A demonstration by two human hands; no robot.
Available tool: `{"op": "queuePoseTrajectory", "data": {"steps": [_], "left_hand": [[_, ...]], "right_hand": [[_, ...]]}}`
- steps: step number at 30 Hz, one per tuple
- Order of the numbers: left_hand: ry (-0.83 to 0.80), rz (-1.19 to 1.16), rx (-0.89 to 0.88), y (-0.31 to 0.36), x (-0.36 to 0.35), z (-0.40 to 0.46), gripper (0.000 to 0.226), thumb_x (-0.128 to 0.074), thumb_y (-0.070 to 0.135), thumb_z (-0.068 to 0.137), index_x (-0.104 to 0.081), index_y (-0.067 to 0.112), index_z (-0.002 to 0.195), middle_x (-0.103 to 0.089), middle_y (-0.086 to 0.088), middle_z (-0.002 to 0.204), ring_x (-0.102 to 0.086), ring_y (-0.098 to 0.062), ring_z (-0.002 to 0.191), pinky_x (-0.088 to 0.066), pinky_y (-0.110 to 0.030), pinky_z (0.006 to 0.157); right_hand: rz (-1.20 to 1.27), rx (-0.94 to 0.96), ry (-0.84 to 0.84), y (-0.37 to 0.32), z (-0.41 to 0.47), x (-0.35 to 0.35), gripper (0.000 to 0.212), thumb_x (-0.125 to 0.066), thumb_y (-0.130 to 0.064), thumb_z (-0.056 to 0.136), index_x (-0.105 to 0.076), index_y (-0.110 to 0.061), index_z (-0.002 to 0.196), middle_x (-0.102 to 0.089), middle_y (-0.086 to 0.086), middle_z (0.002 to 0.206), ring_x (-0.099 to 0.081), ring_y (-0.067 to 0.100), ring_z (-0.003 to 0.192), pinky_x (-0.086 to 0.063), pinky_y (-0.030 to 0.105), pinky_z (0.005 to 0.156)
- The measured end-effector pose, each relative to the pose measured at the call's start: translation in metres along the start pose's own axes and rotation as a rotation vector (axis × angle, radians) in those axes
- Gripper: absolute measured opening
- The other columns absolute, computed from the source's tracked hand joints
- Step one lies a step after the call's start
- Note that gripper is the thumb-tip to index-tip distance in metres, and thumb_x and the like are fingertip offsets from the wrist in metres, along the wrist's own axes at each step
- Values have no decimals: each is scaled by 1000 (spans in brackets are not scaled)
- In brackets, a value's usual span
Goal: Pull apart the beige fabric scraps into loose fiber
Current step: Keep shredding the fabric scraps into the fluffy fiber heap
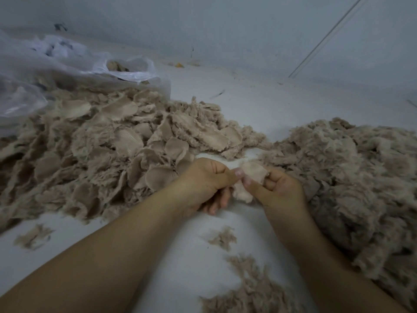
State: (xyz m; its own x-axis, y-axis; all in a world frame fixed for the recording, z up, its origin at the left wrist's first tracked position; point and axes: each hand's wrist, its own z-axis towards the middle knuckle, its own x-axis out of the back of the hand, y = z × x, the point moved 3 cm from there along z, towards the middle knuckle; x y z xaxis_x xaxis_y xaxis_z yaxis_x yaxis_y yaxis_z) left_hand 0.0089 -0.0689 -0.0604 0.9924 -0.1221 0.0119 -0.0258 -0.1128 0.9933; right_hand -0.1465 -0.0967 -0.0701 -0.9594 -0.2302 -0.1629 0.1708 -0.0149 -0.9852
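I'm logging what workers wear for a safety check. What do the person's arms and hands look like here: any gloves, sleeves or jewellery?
Both forearms are bare, with no sleeve in view. The left hand and right hand wear no gloves, and no rings, watch or bracelet show. The fingernails are short and plain.
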Motion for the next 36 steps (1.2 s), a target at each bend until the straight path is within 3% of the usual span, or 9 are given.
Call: {"op": "queuePoseTrajectory", "data": {"steps": [4,9,14,17,19,22,24,27,36], "left_hand": [[-78,28,20,2,2,-1,34,-64,24,92,-60,9,62,-50,-8,42,-39,-13,27,-28,-15,33],[82,-129,-38,-2,2,3,34,-61,25,93,-56,9,64,-42,-7,38,-30,-15,28,-18,-19,37],[42,146,28,-3,-3,6,34,-64,28,94,-55,11,66,-49,-7,42,-38,-16,29,-27,-15,35],[285,-243,-161,1,6,9,25,-57,16,97,-55,8,74,-55,-7,49,-43,-15,32,-30,-17,34],[363,-423,-251,3,9,12,7,-54,8,98,-54,10,104,-67,-8,82,-62,-19,52,-48,-27,42],[418,156,-265,-7,4,16,45,-58,2,93,-44,18,133,-62,-8,114,-62,-18,70,-56,-35,64],[330,650,-354,-6,-11,18,44,-63,6,89,-52,15,131,-61,-13,118,-60,-14,83,-52,-27,77],[162,996,-388,-5,-29,24,26,-59,21,91,-63,19,117,-58,0,111,-56,-20,100,-48,-39,85],[387,660,-353,-6,-15,17,12,-73,10,84,-68,15,75,-55,9,71,-50,-4,64,-35,-8,59]], "right_hand": [[13,17,30,0,2,2,20,-69,6,84,-69,-10,96,-78,4,86,-75,19,78,-57,22,62],[-13,8,72,1,4,1,21,-69,4,84,-69,-15,94,-77,-1,80,-69,13,65,-55,20,56],[-6,32,54,0,2,1,8,-70,-1,85,-67,-7,88,-75,4,72,-68,12,59,-54,20,54],[-51,75,117,-1,4,3,16,-54,-13,99,-67,-8,92,-71,0,65,-62,7,54,-52,17,56],[-62,84,150,-2,5,5,28,-43,-17,105,-66,-9,93,-68,-1,61,-58,7,53,-50,17,56],[-57,85,172,-2,4,4,34,-38,-18,106,-67,-9,91,-64,-1,56,-54,6,51,-46,16,52],[-37,91,176,-3,4,3,34,-38,-18,106,-67,-8,90,-62,-1,54,-53,5,50,-45,15,51],[6,104,183,-4,3,2,34,-38,-16,106,-66,-7,88,-59,-2,52,-51,5,49,-43,15,50],[27,104,224,-3,6,7,30,-39,-15,106,-64,-10,91,-64,-3,59,-57,7,55,-48,19,56]]}}
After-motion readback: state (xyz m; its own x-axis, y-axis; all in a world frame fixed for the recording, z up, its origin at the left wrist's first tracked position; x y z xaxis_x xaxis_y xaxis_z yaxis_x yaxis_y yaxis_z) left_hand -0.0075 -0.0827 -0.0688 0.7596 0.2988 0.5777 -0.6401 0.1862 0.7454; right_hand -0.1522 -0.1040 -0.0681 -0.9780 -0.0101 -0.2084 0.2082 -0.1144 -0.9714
